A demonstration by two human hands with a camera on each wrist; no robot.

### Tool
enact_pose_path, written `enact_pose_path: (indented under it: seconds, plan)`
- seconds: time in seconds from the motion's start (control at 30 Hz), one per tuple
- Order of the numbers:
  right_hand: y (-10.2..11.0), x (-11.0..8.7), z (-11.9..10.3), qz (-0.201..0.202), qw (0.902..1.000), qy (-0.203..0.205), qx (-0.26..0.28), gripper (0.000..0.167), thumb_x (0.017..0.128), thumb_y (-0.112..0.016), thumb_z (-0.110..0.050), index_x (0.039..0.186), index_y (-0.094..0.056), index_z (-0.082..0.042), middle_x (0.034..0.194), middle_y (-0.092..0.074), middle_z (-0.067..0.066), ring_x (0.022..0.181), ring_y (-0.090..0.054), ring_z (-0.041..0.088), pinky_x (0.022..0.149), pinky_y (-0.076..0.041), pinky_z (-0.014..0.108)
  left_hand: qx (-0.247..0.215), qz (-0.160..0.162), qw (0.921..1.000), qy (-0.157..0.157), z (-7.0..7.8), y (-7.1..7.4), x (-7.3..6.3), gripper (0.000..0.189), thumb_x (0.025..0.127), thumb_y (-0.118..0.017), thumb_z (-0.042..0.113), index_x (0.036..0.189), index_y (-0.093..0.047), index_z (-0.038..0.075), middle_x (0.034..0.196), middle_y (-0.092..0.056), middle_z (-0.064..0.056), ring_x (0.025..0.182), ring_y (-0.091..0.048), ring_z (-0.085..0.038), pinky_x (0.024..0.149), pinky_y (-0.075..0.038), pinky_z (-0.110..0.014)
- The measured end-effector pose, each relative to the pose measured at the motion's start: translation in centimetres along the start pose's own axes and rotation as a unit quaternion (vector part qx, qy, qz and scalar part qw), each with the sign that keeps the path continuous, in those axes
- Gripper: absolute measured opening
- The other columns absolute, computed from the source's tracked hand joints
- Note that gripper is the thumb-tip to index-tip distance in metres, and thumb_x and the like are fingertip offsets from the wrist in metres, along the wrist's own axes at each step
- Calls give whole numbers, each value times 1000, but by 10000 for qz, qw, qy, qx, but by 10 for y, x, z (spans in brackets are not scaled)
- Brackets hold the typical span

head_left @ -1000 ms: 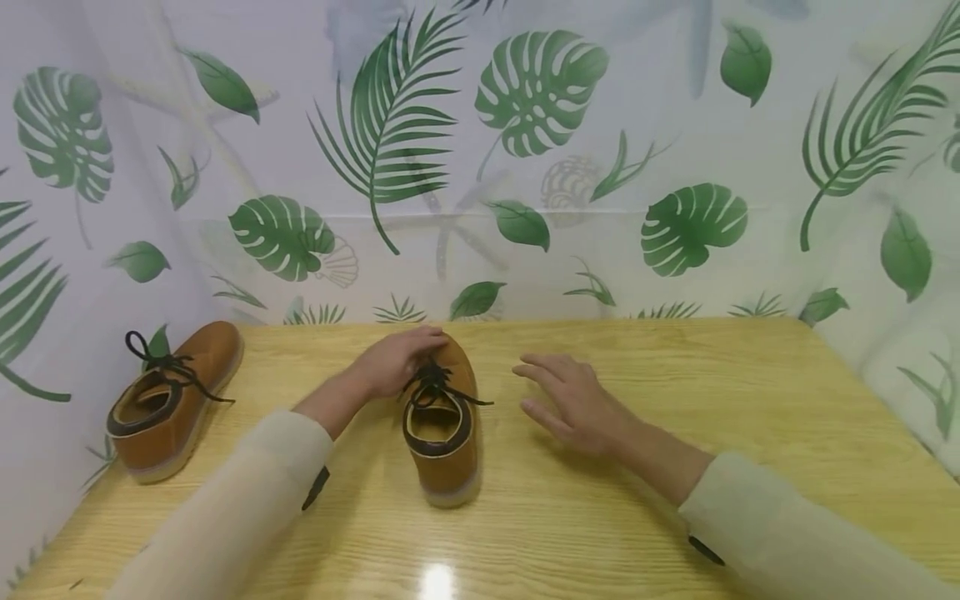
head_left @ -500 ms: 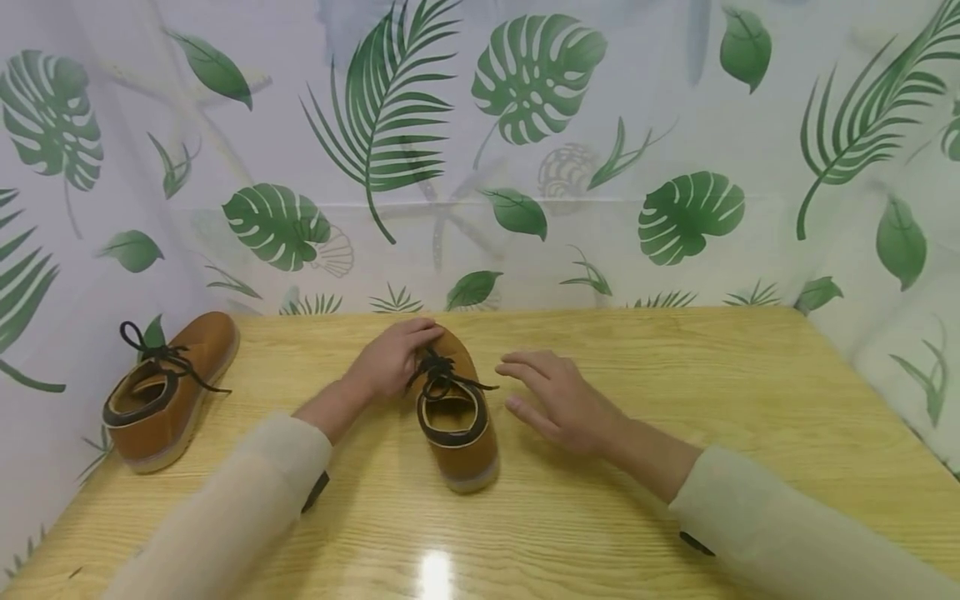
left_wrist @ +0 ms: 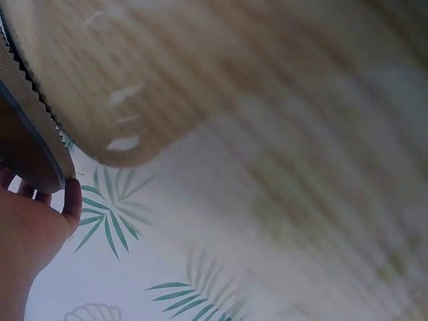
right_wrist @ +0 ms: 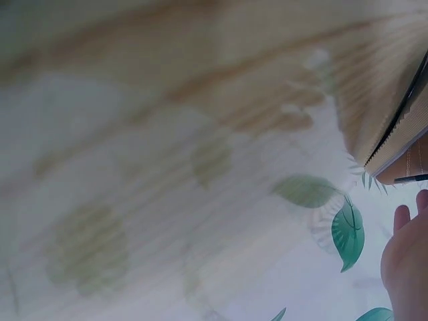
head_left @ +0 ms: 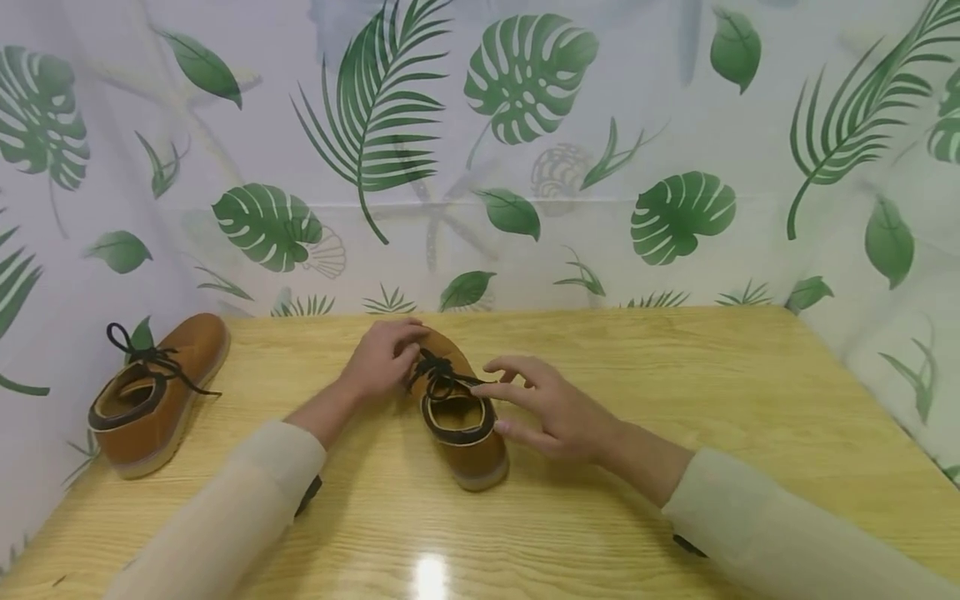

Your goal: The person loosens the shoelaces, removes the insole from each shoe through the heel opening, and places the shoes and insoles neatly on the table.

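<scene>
A brown lace-up shoe stands in mid-table with its heel toward me and black laces tied in a bow. My left hand grips its toe from the left; in the left wrist view, thumb and fingers lie around the front of the shoe. My right hand is at the right side of the opening, fingers spread and slightly bent, near the collar and a lace end. Whether its fingertips touch is unclear. The right wrist view catches only part of that hand, just beside the shoe.
The matching brown shoe stands at the table's far left, toe pointing away, its lace end trailing to the right. Behind the wooden table hangs a white cloth printed with green leaves.
The shoe's heel has swung to the right while the left hand stays at the toe. My right hand has moved left, up to the shoe's opening.
</scene>
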State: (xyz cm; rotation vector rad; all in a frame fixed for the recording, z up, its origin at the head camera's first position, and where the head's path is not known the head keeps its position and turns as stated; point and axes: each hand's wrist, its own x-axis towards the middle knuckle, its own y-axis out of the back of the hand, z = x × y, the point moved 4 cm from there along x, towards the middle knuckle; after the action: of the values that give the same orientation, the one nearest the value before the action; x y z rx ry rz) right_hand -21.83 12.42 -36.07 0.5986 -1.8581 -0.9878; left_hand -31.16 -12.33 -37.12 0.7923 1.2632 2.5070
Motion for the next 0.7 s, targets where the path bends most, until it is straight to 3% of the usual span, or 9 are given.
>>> enact_pose_path:
  seconds: [0.2,0.37,0.53,0.7]
  plan:
    - [0,1,-1,49,9994,345,12,37,100,-58,-36,133,-63,-18,142,-48,15,127,-47,28,89,-49,45,-122,-214,9997,94,-4,5,-1,34,99,-56,11,129,-63,-3,138,-58,-21,131,-48,-41,115,-31,-55]
    - [0,1,0,41,9991,407,-109,37,102,-52,-41,126,-64,-16,139,-51,14,128,-48,28,96,-47,47,662,-398,9969,-141,1,5,-6,39,105,-48,19,138,-58,1,139,-53,-18,128,-44,-42,106,-37,-57]
    - [-1,-1,1,-39,9990,347,-285,33,100,-55,-38,119,-62,-12,137,-52,13,128,-49,28,105,-43,48,1339,-368,9902,-110,5,-1,-11,41,107,-40,23,142,-56,10,137,-49,-13,126,-44,-39,97,-40,-61]
    - [-1,-4,1,51,9981,408,-448,32,99,-53,-36,113,-63,-10,134,-55,13,125,-52,28,103,-45,47,1549,-349,9870,-268,10,-6,-17,43,107,-37,22,141,-54,2,144,-53,-19,137,-45,-38,111,-36,-56]
